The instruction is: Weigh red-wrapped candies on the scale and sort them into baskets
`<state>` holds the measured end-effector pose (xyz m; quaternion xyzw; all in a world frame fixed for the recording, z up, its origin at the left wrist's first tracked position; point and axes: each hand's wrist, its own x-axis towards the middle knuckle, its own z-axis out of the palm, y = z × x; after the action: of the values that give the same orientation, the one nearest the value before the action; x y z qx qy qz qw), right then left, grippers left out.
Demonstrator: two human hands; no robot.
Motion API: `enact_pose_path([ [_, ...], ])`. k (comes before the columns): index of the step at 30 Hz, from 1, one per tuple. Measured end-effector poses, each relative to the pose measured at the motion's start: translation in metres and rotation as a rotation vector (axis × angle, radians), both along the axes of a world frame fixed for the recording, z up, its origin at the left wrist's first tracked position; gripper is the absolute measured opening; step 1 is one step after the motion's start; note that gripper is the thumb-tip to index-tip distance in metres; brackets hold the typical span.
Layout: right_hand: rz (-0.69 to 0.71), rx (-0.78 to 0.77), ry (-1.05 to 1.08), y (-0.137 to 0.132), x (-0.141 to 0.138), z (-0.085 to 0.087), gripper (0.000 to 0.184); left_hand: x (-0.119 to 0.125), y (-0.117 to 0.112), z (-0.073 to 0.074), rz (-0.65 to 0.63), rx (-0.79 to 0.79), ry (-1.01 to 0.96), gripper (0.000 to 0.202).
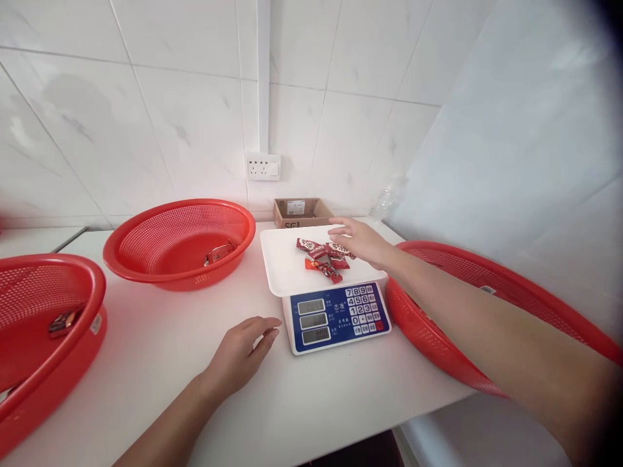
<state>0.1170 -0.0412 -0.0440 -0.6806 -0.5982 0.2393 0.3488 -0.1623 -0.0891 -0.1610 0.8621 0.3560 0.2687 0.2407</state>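
Observation:
A small pile of red wrapped snack packets [325,258] lies on the white pan [282,266] of a digital scale [339,318]. My right hand [359,241] hovers at the right side of the pile, fingers apart, with nothing held. Just left of the scale's display, my left hand [248,347] is over the table; its thumb and forefinger are slightly parted and nothing is in them. The scale's lower displays show zeros, while the top reading is too faint to make out.
Red perforated baskets stand at the back left [180,275], far left [58,370] and right [428,331], the left ones with a few packets inside. Behind the scale is a cardboard box [304,220]. A wall socket [263,167] sits above the white table [233,428].

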Motion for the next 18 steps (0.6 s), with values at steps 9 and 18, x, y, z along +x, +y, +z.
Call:
enact_pose_path([
  [9,-0.212,0.019,-0.101,-0.043,0.055,0.018,0.032,-0.001,-0.001,-0.004,0.000,-0.020,-0.005,0.024],
  [18,-0.344,-0.155,-0.574,-0.089,0.146,0.000,0.019,0.002,-0.002,-0.003,-0.003,-0.001,-0.031,0.022],
])
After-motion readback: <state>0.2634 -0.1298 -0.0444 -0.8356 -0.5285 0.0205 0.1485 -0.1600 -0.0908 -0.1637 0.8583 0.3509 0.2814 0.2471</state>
